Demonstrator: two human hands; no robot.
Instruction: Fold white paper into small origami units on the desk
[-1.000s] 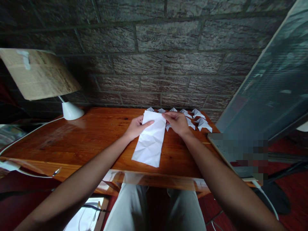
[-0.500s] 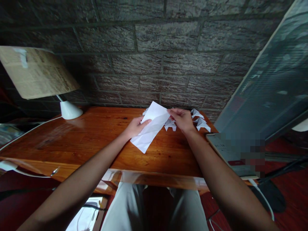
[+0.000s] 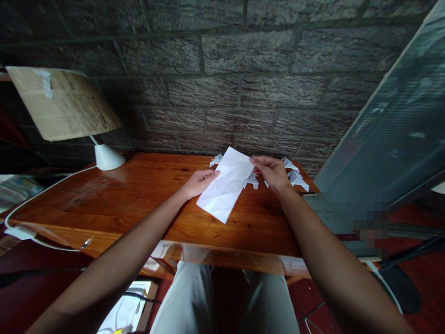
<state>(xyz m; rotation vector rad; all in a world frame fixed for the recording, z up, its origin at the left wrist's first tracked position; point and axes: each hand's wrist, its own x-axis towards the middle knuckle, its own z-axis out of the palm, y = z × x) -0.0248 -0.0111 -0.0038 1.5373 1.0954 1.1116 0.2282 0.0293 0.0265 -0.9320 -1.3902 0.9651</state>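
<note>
A creased white sheet of paper (image 3: 226, 185) is held tilted above the wooden table (image 3: 149, 195). My left hand (image 3: 200, 182) pinches its left edge, thumb on top. At the upper right corner, my right hand (image 3: 271, 171) grips the sheet between thumb and fingers. Behind the paper and my right hand lie several folded white paper shapes (image 3: 298, 180), partly hidden. Another folded shape (image 3: 216, 160) shows just beyond the sheet's left edge.
A lamp (image 3: 108, 157) with a brown paper shade (image 3: 66, 104) stands at the back left, its white cord running over the table's left end. A tablet-like device (image 3: 327, 208) rests at the right edge. A brick wall (image 3: 222, 93) closes off the back.
The paper has turned slightly and shows more of its face, its lower end now further right. My left thumb has slid toward the sheet's edge. The whole view has shifted slightly.
</note>
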